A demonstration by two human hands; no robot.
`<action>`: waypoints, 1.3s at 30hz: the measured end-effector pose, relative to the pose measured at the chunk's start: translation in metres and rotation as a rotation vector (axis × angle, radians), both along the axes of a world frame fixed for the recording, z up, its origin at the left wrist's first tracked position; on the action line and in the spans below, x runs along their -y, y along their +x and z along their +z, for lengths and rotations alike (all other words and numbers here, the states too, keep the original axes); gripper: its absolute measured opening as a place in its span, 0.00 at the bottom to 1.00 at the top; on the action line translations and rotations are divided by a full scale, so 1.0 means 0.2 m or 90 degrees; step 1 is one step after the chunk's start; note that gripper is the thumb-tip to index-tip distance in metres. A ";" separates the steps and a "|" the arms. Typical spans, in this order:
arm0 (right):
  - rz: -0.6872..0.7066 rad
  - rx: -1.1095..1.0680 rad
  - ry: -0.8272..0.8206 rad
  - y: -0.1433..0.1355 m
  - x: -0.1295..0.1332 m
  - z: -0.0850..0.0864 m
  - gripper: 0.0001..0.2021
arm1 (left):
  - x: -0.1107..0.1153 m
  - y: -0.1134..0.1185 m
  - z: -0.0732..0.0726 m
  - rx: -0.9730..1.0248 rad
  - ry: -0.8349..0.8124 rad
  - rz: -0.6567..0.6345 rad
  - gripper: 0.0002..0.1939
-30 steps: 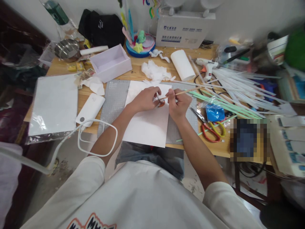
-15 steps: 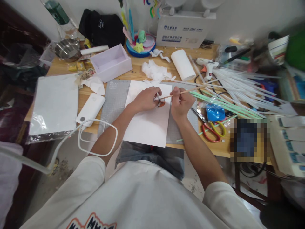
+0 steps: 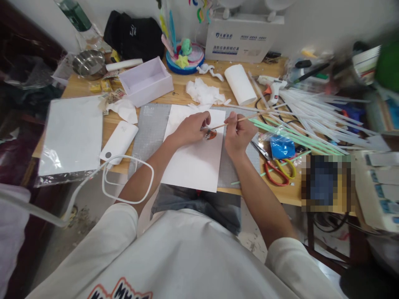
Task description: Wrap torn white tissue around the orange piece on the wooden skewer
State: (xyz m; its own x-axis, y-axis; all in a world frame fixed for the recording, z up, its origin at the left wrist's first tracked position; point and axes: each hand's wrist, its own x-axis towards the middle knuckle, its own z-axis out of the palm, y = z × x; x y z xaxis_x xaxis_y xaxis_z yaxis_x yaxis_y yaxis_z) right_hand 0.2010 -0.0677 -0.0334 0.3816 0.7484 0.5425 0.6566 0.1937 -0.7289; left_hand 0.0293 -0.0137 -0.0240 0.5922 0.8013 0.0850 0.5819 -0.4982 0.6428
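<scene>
Over a white sheet of paper (image 3: 193,170), my left hand (image 3: 192,128) is closed with its fingertips pinching a small orange and dark piece (image 3: 212,134). What exactly that piece is cannot be made out. My right hand (image 3: 239,135) grips a thin wooden stick (image 3: 254,116), thumb on top. The stick slants down to the left, and its lower end meets the small piece beside my left fingertips. Under the paper lies a grey cutting mat (image 3: 149,133).
Right of the mat are scissors (image 3: 277,172), green sticks (image 3: 299,135), many translucent glue sticks (image 3: 318,110) and a glue gun (image 3: 274,89). Behind stand a tissue roll (image 3: 240,85), crumpled tissue (image 3: 204,92) and an open lilac box (image 3: 146,83). A white power bank (image 3: 119,141) with cable lies left.
Both hands stay almost in place. The left fingers shift slightly, so a little more of the orange piece shows. The stick remains against it.
</scene>
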 end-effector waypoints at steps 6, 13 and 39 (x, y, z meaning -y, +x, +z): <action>0.033 -0.038 0.016 0.01 0.01 -0.01 0.28 | -0.02 -0.03 0.01 0.001 0.024 -0.075 0.11; 0.025 -0.018 0.015 0.01 0.01 0.01 0.29 | -0.03 -0.03 0.01 -0.013 0.008 -0.050 0.12; 0.117 0.034 -0.021 -0.03 0.04 0.01 0.28 | -0.05 -0.06 -0.03 0.005 0.008 -0.086 0.13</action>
State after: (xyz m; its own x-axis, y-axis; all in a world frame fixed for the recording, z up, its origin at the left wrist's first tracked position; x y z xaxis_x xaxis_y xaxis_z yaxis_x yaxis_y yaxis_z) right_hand 0.1945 -0.0753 -0.0305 0.2087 0.8206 0.5321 0.6500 0.2901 -0.7024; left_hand 0.0182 -0.0028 -0.0291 0.6944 0.7126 0.0997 0.5036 -0.5804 0.6399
